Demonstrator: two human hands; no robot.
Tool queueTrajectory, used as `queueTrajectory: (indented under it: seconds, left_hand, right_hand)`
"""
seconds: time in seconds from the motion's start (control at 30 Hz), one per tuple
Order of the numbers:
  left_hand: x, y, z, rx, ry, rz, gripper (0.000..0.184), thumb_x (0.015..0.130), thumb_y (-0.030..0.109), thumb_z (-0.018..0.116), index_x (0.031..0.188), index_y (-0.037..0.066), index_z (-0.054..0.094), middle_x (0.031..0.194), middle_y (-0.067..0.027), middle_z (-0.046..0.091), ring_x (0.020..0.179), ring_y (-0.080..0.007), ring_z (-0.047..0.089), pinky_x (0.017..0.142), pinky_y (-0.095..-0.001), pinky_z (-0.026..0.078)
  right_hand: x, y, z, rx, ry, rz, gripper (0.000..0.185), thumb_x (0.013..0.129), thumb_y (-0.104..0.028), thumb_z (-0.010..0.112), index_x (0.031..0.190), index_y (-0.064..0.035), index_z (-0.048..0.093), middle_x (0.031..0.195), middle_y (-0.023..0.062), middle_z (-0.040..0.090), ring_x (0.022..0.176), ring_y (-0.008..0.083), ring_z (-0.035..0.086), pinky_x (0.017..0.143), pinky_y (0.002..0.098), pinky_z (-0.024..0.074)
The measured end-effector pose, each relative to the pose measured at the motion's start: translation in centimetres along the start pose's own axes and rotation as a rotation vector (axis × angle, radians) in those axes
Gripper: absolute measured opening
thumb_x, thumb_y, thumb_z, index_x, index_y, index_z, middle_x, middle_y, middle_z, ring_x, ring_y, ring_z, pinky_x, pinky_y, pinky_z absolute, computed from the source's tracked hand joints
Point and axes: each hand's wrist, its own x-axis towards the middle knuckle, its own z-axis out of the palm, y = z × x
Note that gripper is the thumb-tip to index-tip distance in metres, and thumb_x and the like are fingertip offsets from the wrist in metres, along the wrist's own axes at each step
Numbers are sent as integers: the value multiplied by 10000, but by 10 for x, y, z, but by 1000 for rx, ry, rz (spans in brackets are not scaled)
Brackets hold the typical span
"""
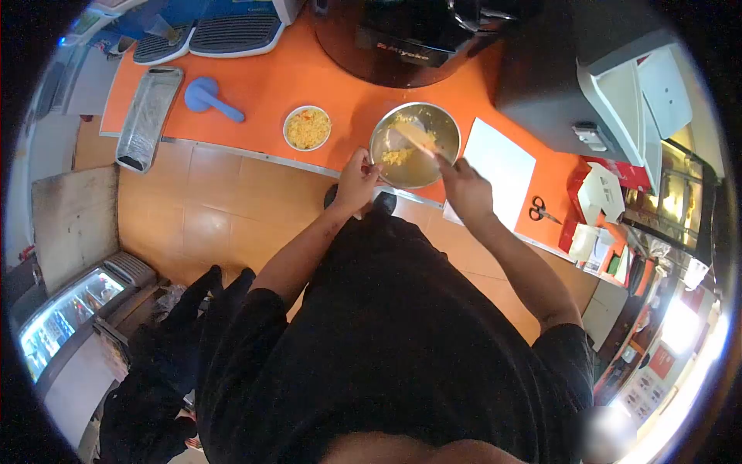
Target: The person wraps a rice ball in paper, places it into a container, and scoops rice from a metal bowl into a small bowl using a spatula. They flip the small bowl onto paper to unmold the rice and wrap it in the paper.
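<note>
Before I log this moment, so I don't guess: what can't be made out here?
In the head view:
Utensil: grip end hidden by the right hand.
Black appliance: top cut off by upper edge.
Print on the white box: too small.
Lower-right patch: blurred.

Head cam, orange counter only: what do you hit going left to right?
plastic-wrapped tray, blue utensil, small bowl of yellow rice-like food, metal bowl, white sheet, scissors, red-and-white box

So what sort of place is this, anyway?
Probably a small food shop or snack bar. A spatula dips into yellow food in a metal bowl on an orange counter, a glass-fronted case glows at the lower left, and a lit cabinet stands at the far right.
</note>
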Motion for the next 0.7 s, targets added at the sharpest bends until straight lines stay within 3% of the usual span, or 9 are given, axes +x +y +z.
queueTrajectory:
  seconds: [0.1, 0.17, 0.23, 0.27, 0.4, 0.5, 0.63, 0.7]
  left_hand:
    - [-2, 2, -1, -178, -37, -45, 184, 930, 24, 563, 958, 35, 381, 876, -99, 536, 767, -151, 647, 628, -301, 619]
    - [-1, 7, -1, -112, -21, -23, 183, 929, 16, 559, 956, 39, 379, 878, -93, 532, 768, -145, 647, 633, -300, 619]
    - [1, 8, -1, -57, 0, 1, 183, 929, 8, 555, 955, 43, 377, 879, -88, 528, 769, -140, 646, 637, -298, 619]
    - [2, 7, 0, -77, 13, -15, 181, 930, 6, 552, 957, 45, 377, 879, -86, 528, 771, -139, 645, 638, -299, 619]
    - [-1, 14, 6, -101, 58, -58, 175, 930, -1, 545, 963, 50, 381, 875, -78, 526, 775, -132, 641, 645, -298, 618]
    - [-4, 21, 15, -162, 65, -12, 173, 929, -11, 539, 948, 50, 378, 865, -68, 519, 791, -126, 636, 658, -296, 617]
    - [2, 17, 28, -213, 90, 13, 177, 927, -19, 535, 930, 50, 372, 852, -61, 509, 785, -114, 618, 675, -302, 619]
    - [3, 20, 31, -174, 99, 32, 185, 928, -16, 539, 914, 50, 366, 841, -53, 496, 775, -99, 591, 669, -296, 615]
  right_hand:
    - [17, 4, 11, -113, 11, -27, 444, 840, -91, 542, 1273, -182, 579, 811, 47, 573, 668, 190, 644, 513, 319, 544]
    - [8, 2, 21, -93, -5, -94, 437, 848, -98, 532, 1272, -193, 578, 821, 52, 577, 658, 194, 643, 517, 324, 546]
    - [1, -1, 13, -53, -162, -178, 418, 853, -109, 528, 1261, -185, 578, 811, 50, 576, 658, 196, 645, 522, 326, 547]
    - [2, 3, 8, 14, -231, -121, 436, 857, -106, 525, 1289, -167, 546, 881, 98, 581, 707, 234, 662, 530, 355, 554]
    - [9, 33, 6, -29, 21, 101, 405, 868, -133, 517, 1272, -132, 538, 818, 73, 588, 624, 227, 655, 496, 350, 543]
    - [-1, 43, 48, -22, -36, 44, 402, 859, -149, 536, 1261, -126, 540, 813, 88, 602, 614, 240, 659, 491, 361, 543]
    - [-6, 11, 52, 445, -184, 195, 312, 983, -220, 439, 1236, -66, 539, 831, 165, 661, 694, 344, 662, 618, 427, 554]
    - [-9, -3, 51, 640, -165, 253, 301, 998, -245, 440, 1213, -69, 559, 791, 140, 644, 650, 308, 646, 595, 412, 527]
